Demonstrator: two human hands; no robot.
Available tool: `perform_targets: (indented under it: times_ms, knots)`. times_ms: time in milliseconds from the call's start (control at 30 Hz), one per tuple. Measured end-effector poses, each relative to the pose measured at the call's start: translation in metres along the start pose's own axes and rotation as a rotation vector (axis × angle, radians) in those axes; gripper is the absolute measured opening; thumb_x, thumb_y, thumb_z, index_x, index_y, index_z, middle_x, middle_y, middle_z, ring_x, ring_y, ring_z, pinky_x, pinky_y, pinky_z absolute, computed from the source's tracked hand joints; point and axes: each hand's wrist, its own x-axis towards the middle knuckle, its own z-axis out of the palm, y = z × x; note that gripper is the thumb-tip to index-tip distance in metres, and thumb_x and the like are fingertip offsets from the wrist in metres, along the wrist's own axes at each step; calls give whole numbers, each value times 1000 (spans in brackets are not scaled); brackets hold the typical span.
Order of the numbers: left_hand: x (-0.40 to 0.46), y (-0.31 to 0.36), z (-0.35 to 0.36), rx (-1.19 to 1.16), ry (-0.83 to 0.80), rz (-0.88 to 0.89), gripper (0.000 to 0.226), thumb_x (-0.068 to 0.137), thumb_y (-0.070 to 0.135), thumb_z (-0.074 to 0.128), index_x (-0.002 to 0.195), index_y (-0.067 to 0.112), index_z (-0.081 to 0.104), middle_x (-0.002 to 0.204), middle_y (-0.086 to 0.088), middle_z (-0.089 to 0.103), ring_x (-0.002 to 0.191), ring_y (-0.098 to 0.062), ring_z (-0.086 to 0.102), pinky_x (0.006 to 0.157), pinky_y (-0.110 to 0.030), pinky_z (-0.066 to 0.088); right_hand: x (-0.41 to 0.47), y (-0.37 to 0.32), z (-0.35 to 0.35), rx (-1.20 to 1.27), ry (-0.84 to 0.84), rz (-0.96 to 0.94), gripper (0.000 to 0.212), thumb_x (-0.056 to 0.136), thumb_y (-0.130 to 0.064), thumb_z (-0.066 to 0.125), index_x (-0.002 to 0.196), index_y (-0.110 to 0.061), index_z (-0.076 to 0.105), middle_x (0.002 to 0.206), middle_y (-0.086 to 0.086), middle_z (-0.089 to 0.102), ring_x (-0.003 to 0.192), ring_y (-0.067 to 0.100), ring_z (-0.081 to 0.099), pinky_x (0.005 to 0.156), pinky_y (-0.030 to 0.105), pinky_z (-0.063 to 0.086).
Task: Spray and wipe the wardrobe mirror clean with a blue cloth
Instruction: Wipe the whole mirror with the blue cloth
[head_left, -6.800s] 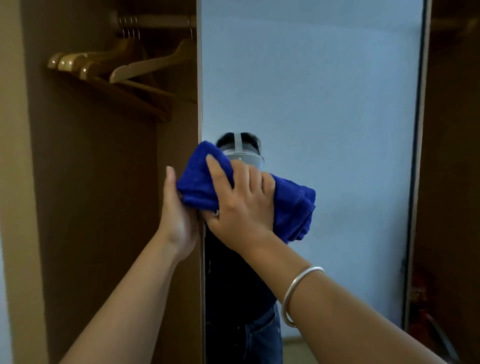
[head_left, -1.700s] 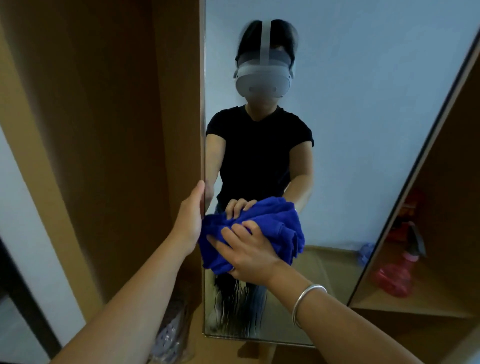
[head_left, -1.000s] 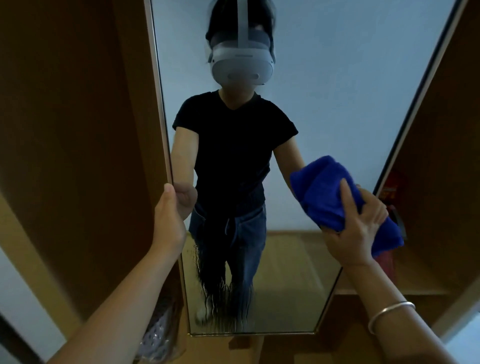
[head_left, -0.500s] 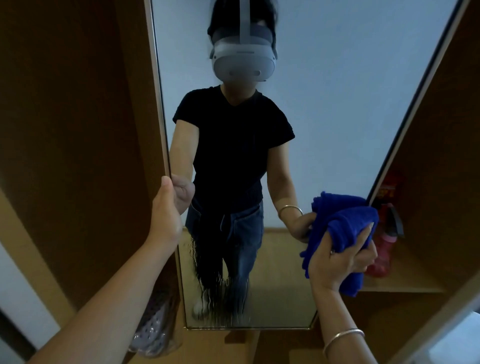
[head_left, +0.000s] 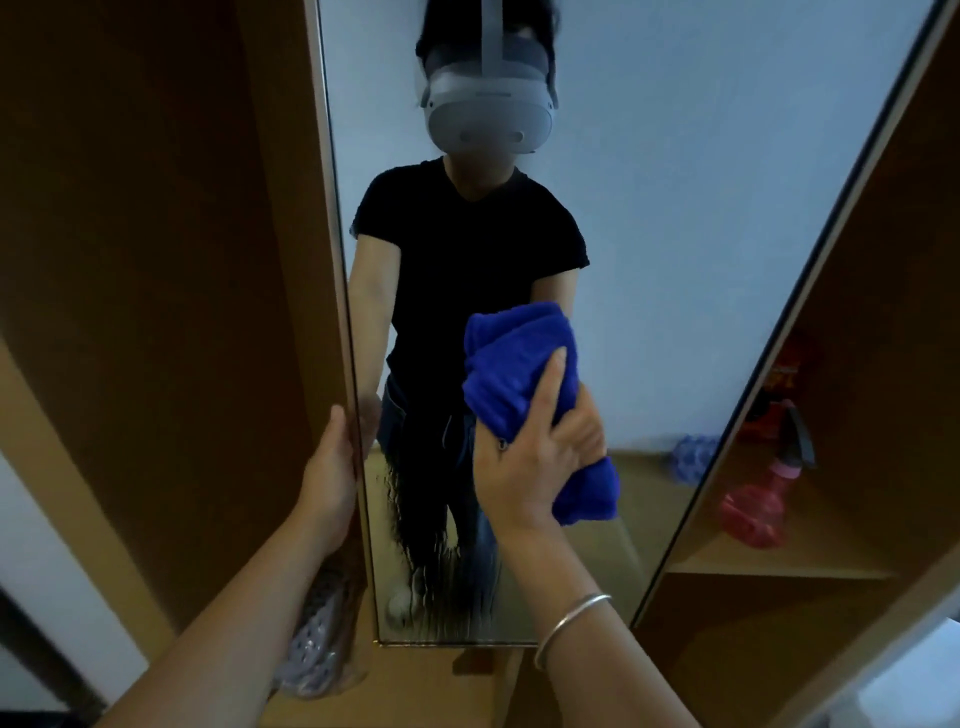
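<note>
Right hand (head_left: 540, 462) presses bunched blue cloth (head_left: 524, 384) against mirror (head_left: 701, 218), mid-lower part of glass; fingers spread over cloth, thumb curled round its left edge, so grip clasps cloth. Silver bangle (head_left: 569, 626) on right wrist. Left hand (head_left: 332, 467) holds mirror's left edge, grip wrapped round edge, thumb on near side. Streaks of wet on lower glass. Red spray bottle (head_left: 763, 504) on shelf (head_left: 779, 564) at right, well apart from cloth.

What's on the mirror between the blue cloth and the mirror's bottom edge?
In the head view, wet streaks run down the mirror below the blue cloth, reaching almost to its bottom edge.
</note>
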Motion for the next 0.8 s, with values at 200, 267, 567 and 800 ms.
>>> perform_targets:
  times_ms: [200,267,567,800]
  knots:
    - [2,-24,-19,-118,-80,-87,38,103,33,20,120,24,53,126,6,58,117,-6,52,95,-24,38,-2,-38,23,-86,-31,-488,61,83,-56,46,132,-20,39,116,8,38,105,25,42,94,43,29]
    - [4,-35,-26,-169,-66,-58,38,103,27,23,130,18,48,131,1,57,117,-9,54,96,-25,42,-12,-36,29,-87,-30,-598,60,84,-59,44,131,-22,43,114,6,41,103,24,45,94,40,29]
    - [10,-47,-32,-245,19,-393,51,93,56,31,64,17,48,63,-1,56,62,-14,58,72,-31,42,-110,42,36,-109,-260,-925,38,91,-30,40,127,-22,49,110,3,47,100,20,48,91,35,31]
    - [1,-59,-18,-69,112,-275,36,101,36,29,106,19,61,110,-1,62,92,-9,58,87,-23,38,-100,45,18,-116,-427,-985,48,80,-27,51,127,-21,46,107,4,56,93,21,54,82,39,31]
